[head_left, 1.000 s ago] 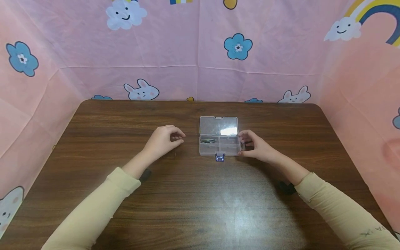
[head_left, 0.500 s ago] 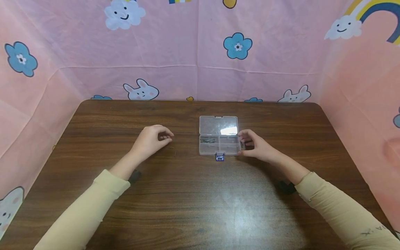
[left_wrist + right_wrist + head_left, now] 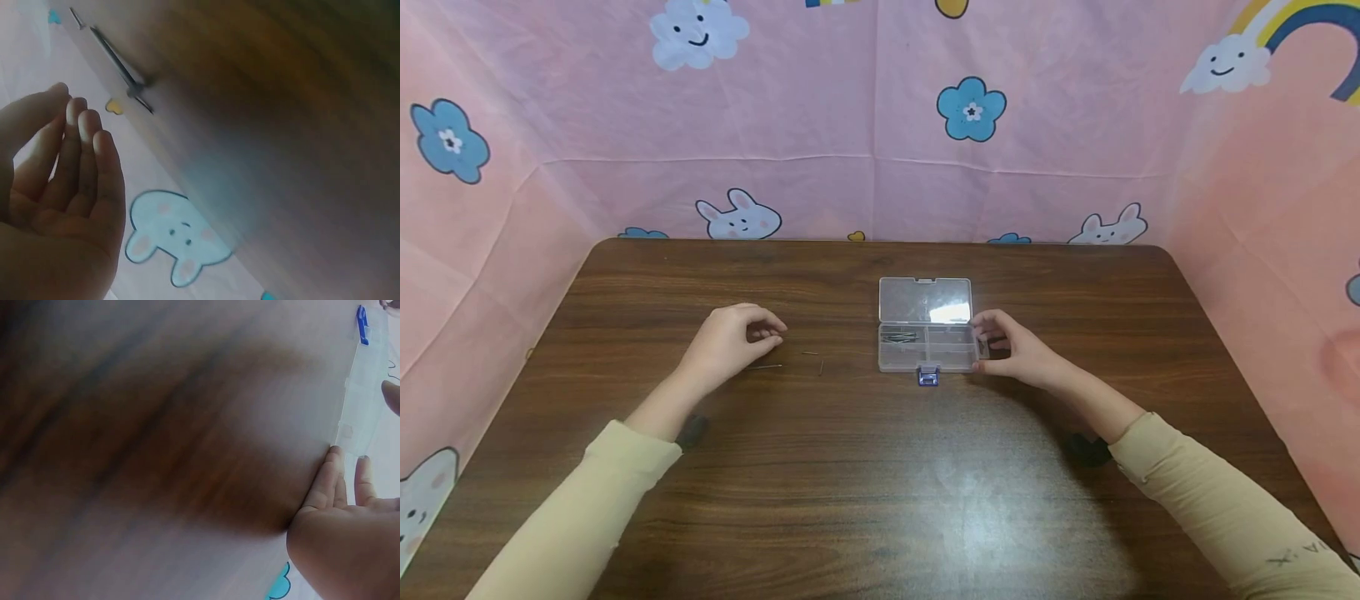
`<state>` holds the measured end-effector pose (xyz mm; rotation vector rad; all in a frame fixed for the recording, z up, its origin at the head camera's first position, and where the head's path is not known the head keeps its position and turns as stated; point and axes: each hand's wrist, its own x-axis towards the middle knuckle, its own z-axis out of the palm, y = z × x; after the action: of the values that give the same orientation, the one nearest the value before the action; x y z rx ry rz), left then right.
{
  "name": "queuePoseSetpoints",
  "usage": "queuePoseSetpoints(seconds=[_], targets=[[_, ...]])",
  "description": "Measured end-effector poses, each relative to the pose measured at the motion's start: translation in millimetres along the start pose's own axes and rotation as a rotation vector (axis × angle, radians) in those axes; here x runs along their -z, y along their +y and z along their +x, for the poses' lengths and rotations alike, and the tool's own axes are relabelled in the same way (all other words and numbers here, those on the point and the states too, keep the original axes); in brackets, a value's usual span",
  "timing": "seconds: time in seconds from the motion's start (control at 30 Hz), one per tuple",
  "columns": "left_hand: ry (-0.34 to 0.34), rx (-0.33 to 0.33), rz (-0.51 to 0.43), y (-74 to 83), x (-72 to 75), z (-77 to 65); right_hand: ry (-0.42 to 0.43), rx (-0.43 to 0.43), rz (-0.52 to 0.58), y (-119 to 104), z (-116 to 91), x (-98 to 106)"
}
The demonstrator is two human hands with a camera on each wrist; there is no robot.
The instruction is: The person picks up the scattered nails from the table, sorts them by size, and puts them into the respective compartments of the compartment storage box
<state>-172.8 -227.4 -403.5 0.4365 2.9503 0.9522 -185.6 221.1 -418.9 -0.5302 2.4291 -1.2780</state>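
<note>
My left hand (image 3: 730, 342) hovers low over the left side of the table, fingers gently bent and thumb close to the index tip. Nothing shows between them in the left wrist view. Beside that hand lies a long dark nail (image 3: 112, 58); two thin short nails, one upright in the view (image 3: 821, 367) and one sideways (image 3: 810, 353), lie further right. A clear plastic compartment box (image 3: 904, 360) stands with its lid (image 3: 910, 302) folded back. Several nails (image 3: 899, 338) lie in its back-left compartment. My right hand (image 3: 1018, 350) holds the box's right end between thumb and fingers.
A blue latch (image 3: 928, 377) sticks out from the box's front edge. The brown wooden table (image 3: 880, 500) reaches back to a pink patterned cloth (image 3: 820, 108), which also hangs along both sides.
My left hand has moved leftward away from the box, uncovering nails on the table that it hid before. My right hand and the box have stayed in place.
</note>
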Motion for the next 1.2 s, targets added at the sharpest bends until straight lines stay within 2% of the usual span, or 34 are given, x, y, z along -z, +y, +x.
queuePoseSetpoints(seconds=[0.3, 0.53, 0.77, 1.2], targets=[[-0.015, -0.017, -0.007, -13.9, 8.0, -13.7, -0.002, 0.003, 0.009, 1, 0, 0], [-0.069, -0.008, -0.015, -21.6, 11.4, -21.0, 0.000, 0.003, 0.006, 2, 0, 0], [-0.140, 0.000, 0.020, -25.1, 10.0, -23.9, 0.002, -0.003, 0.005, 3, 1, -1], [-0.142, -0.037, 0.057, -26.6, 6.7, -22.9, 0.001, 0.011, 0.004, 4, 1, 0]])
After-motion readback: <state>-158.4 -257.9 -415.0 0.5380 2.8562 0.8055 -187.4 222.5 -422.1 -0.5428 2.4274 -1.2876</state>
